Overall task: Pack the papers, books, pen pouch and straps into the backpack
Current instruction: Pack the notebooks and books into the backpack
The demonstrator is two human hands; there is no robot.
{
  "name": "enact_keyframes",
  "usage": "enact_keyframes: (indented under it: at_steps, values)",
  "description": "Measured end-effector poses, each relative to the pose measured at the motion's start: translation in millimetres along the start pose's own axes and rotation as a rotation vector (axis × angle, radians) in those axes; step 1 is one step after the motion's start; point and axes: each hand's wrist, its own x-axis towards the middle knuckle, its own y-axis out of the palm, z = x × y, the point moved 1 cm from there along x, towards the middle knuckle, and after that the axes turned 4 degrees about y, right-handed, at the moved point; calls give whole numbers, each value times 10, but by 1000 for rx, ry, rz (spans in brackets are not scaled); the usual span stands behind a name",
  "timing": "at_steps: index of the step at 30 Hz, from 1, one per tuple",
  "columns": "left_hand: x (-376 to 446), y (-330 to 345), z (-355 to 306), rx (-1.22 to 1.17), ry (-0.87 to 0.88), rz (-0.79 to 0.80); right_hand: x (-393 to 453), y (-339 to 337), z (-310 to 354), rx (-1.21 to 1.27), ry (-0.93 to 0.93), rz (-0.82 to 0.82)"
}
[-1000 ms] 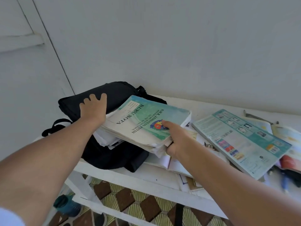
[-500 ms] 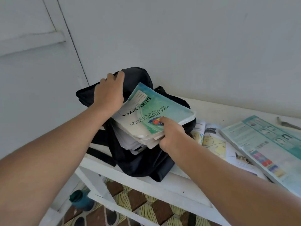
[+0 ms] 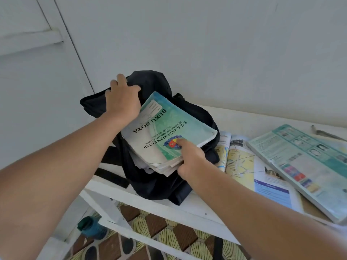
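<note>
A black backpack point(image 3: 150, 182) stands at the left end of a white table point(image 3: 197, 207), its mouth held up. My left hand point(image 3: 123, 99) grips the upper flap of the backpack. A stack of books and papers point(image 3: 169, 132), topped by a green and white "BUKU NOTA" notebook, sits tilted in the bag's opening. My right hand point(image 3: 189, 158) pinches the near corner of that stack, thumb on the cover. A black strap point(image 3: 112, 177) of the bag lies on the table at its left.
An open book with maps point(image 3: 242, 162) lies flat to the right of the bag. A teal-covered book point(image 3: 308, 166) rests over it at the right edge. A teal bottle point(image 3: 92, 228) stands on the patterned floor below. The wall is close behind.
The bag's flap has been lifted higher by my left hand, and my right hand has pushed the stack leftward and deeper into the bag's opening.
</note>
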Motion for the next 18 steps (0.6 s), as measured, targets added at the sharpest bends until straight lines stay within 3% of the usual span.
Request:
enact_keyframes:
  at_steps: [8,11,15,18]
  values:
    - [-76,-73,30,-108,56,-39,-48,123,62,-20,26,19]
    - [-88,-113,11,-157,78,-1,45,373,115,-39,28,-9]
    - [-147,-119,-9,-183,88,64,298,760,104,-137,-80,71]
    - [-195,-86,-19,-178,93,131,128,878,101,-126,15,-27]
